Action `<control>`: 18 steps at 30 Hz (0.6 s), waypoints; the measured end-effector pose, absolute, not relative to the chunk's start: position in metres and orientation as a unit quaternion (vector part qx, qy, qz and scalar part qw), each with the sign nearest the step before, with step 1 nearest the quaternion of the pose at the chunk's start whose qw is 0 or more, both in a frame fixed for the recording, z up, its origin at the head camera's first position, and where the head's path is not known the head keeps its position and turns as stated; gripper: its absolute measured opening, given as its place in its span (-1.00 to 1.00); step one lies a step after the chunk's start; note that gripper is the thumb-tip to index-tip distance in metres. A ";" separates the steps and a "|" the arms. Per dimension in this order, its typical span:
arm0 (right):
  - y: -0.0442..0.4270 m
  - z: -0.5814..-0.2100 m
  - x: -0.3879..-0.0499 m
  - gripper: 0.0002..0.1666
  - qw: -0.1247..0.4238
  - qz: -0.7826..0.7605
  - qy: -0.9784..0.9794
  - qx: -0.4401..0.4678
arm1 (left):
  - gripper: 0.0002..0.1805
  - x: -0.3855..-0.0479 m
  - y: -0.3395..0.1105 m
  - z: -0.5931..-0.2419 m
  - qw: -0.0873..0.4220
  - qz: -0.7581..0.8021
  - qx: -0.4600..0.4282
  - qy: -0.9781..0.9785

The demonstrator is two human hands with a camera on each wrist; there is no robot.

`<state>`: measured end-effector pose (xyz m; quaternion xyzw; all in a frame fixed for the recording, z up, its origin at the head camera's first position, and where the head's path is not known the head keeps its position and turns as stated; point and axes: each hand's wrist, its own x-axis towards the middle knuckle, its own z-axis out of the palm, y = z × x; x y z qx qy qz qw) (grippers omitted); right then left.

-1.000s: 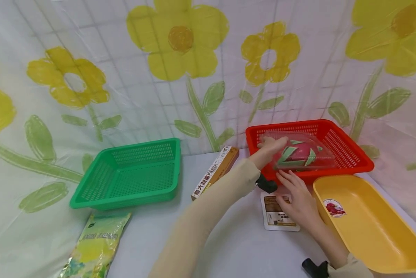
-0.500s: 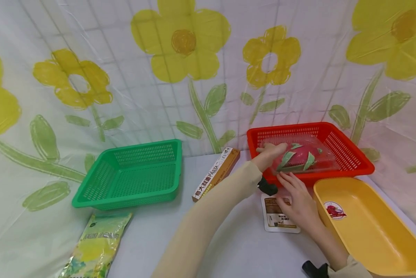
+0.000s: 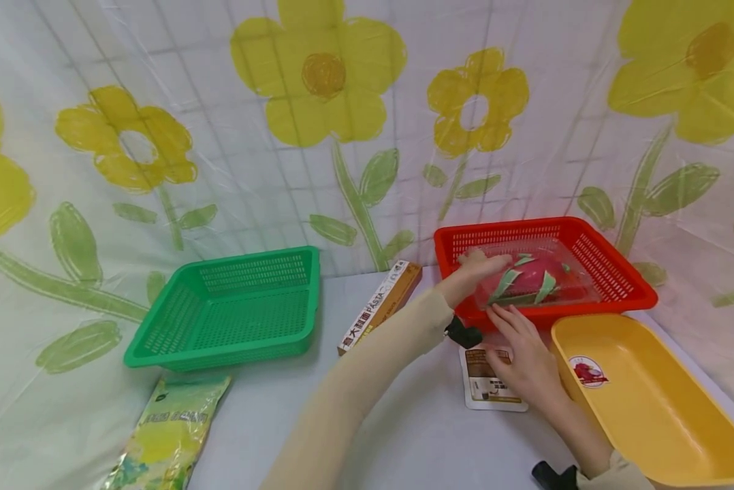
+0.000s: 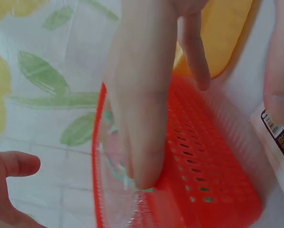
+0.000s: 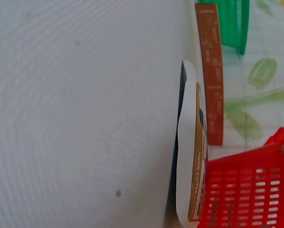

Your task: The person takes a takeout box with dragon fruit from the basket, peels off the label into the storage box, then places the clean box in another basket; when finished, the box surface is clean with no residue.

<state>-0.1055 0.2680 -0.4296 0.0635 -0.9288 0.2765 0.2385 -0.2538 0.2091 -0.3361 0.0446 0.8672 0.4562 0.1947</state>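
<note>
A dragon fruit (image 3: 529, 273) in a clear plastic package (image 3: 578, 289) lies in the red basket (image 3: 615, 265) at the back right. My left hand (image 3: 480, 267) reaches over the basket's left end, with a finger extended across the package's left edge. In the left wrist view, thumb and palm of the left hand (image 4: 11, 190) show at the left edge, spread apart. Straight fingers of my right hand (image 3: 526, 357) touch the basket's front rim beside the package. Its thumb hovers over a brown and white coffee pouch (image 3: 486, 384), partly hidden by the hand.
A yellow tray (image 3: 667, 408) with a round sticker stands right of the right hand. Left of the arms are a pasta box (image 3: 380, 306), a green basket (image 3: 244, 306) and a yellow-green packet (image 3: 167, 429). A flowered curtain (image 3: 367, 170) closes off the back.
Over the last second the package and fruit have shifted slightly right within the red basket. The hands have barely moved since half a second ago.
</note>
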 end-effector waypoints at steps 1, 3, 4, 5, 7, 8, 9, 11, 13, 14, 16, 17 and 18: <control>0.266 -0.429 -0.105 -0.12 0.239 0.273 -0.929 0.066 | -0.17 -0.252 0.205 -0.335 0.184 0.446 0.066 0.873; 0.264 -0.429 -0.105 -0.10 0.243 0.264 -0.931 0.068 | -0.14 -0.249 0.194 -0.331 0.160 0.426 0.118 0.883; 0.262 -0.429 -0.106 -0.10 0.246 0.260 -0.931 0.069 | -0.13 -0.247 0.188 -0.329 0.148 0.421 0.142 0.884; 0.261 -0.429 -0.106 -0.11 0.250 0.254 -0.932 0.070 | -0.13 -0.244 0.182 -0.328 0.137 0.412 0.166 0.885; 0.259 -0.428 -0.106 -0.13 0.257 0.243 -0.933 0.069 | -0.11 -0.240 0.168 -0.326 0.114 0.395 0.217 0.886; 0.259 -0.428 -0.106 -0.14 0.261 0.238 -0.933 0.068 | -0.10 -0.237 0.160 -0.325 0.104 0.387 0.239 0.884; 0.258 -0.426 -0.106 -0.16 0.264 0.234 -0.933 0.067 | -0.11 -0.235 0.153 -0.325 0.096 0.378 0.258 0.884; 0.257 -0.424 -0.107 -0.20 0.270 0.225 -0.934 0.064 | -0.12 -0.231 0.138 -0.327 0.076 0.358 0.287 0.885; 0.258 -0.419 -0.108 -0.23 0.268 0.222 -0.936 0.059 | -0.13 -0.227 0.123 -0.329 0.057 0.337 0.306 0.889; 0.258 -0.417 -0.108 -0.25 0.266 0.221 -0.937 0.057 | -0.14 -0.225 0.116 -0.330 0.049 0.327 0.310 0.891; 0.259 -0.412 -0.109 -0.27 0.255 0.222 -0.940 0.053 | -0.14 -0.222 0.101 -0.334 0.025 0.299 0.321 0.898; 0.260 -0.409 -0.109 -0.28 0.248 0.224 -0.941 0.050 | -0.14 -0.221 0.092 -0.336 0.010 0.286 0.325 0.901; 0.261 -0.406 -0.108 -0.29 0.241 0.226 -0.943 0.047 | -0.15 -0.219 0.083 -0.337 -0.002 0.277 0.328 0.903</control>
